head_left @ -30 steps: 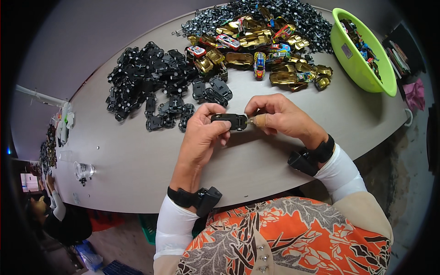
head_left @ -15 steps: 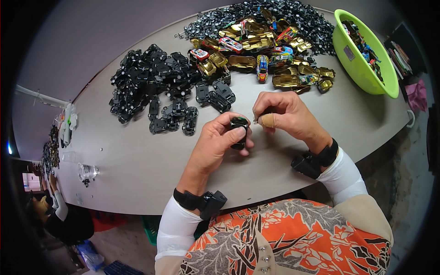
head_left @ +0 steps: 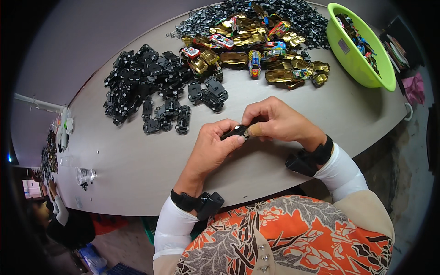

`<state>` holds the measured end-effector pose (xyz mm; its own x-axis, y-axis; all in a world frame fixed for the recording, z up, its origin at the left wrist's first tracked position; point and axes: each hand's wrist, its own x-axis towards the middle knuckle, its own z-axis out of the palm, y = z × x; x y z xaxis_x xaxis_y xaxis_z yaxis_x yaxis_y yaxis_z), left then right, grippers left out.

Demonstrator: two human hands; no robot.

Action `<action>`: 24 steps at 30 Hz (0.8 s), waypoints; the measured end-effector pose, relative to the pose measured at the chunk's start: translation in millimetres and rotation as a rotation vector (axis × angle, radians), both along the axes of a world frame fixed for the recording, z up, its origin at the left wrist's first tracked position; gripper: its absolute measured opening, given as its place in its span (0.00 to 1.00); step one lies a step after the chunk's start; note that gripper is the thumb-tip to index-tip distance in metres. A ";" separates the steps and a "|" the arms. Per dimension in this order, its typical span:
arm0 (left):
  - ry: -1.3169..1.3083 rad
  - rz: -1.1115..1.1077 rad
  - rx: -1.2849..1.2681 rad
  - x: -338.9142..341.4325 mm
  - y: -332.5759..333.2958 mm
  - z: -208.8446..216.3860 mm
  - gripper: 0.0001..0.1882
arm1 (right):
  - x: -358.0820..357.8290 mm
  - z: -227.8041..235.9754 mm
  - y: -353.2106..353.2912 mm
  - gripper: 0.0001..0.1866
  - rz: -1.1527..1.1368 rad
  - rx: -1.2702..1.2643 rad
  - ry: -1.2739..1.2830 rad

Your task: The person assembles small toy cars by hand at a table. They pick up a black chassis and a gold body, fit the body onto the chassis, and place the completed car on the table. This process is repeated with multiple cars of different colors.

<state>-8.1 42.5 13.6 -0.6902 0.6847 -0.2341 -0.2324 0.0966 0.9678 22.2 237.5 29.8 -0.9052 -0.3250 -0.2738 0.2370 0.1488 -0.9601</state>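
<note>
My left hand (head_left: pixel 211 143) is closed around a black toy car chassis (head_left: pixel 233 133), held tilted just above the table. The fingers of my right hand (head_left: pixel 283 122) are pinched together at the chassis's right end. Between them is a small metallic-looking piece (head_left: pixel 246 134), mostly hidden by the fingertips; it touches the chassis. A tan bandage wraps one right-hand digit. Beyond my hands lie a few loose black chassis (head_left: pixel 211 94), next to a large heap of the same chassis (head_left: pixel 149 73).
Gold and printed toy car bodies (head_left: pixel 250 39) are piled at the far middle, before a mound of small wheel parts (head_left: pixel 197 25). A lime-green basin (head_left: pixel 337 55) holding more cars stands far right. At left are a clear plastic cup (head_left: pixel 85 174) and another person (head_left: pixel 68 229).
My right hand has moved left and met the chassis, bringing the small piece against its end. My left hand has turned the chassis from upright to a slant. The view has shifted slightly.
</note>
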 end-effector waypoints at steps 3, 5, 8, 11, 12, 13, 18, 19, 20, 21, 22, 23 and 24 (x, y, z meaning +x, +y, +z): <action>0.069 0.001 -0.069 2.7 -0.3 3.3 0.06 | 0.0 -2.2 -4.6 0.05 -0.002 0.006 0.012; 0.119 -0.014 -0.076 4.3 -0.5 0.9 0.06 | 1.3 -5.9 -5.7 0.05 0.013 0.050 0.018; 0.242 -0.029 -0.136 10.7 -4.6 -5.0 0.06 | 3.6 -20.8 -8.8 0.05 0.061 0.139 0.200; 0.303 -0.009 -0.139 21.5 -13.1 -13.2 0.06 | 6.9 -16.8 -18.2 0.05 0.142 0.222 0.257; 0.307 0.004 -0.139 25.4 -13.8 -11.7 0.06 | 8.9 -12.6 -20.9 0.06 0.149 0.233 0.245; 0.311 0.017 -0.138 28.7 -14.4 -11.0 0.06 | 10.3 -14.6 -22.4 0.06 0.154 0.219 0.286; -0.036 0.146 -0.191 50.5 -37.2 8.9 0.06 | 11.6 -13.9 -24.9 0.08 0.322 0.016 0.428; -0.017 0.165 -0.200 57.0 -47.6 9.6 0.07 | 9.1 -11.6 -22.5 0.08 0.371 -0.017 0.457; -0.002 0.186 -0.209 66.1 -59.9 10.9 0.07 | 4.6 -6.7 -13.6 0.09 0.287 0.039 0.533; 0.009 0.207 -0.223 76.2 -72.9 11.3 0.08 | 1.4 -2.1 -0.9 0.10 0.152 0.094 0.609; 0.061 0.220 -0.250 84.4 -91.4 9.5 0.09 | -5.1 0.9 13.8 0.11 0.014 0.349 0.827; 0.114 0.230 -0.275 92.2 -110.9 9.1 0.09 | -10.1 -2.6 29.8 0.11 -0.171 0.530 1.010; 0.085 0.251 -0.293 104.0 -129.7 14.9 0.10 | -12.1 -0.4 35.9 0.10 -0.287 0.701 0.939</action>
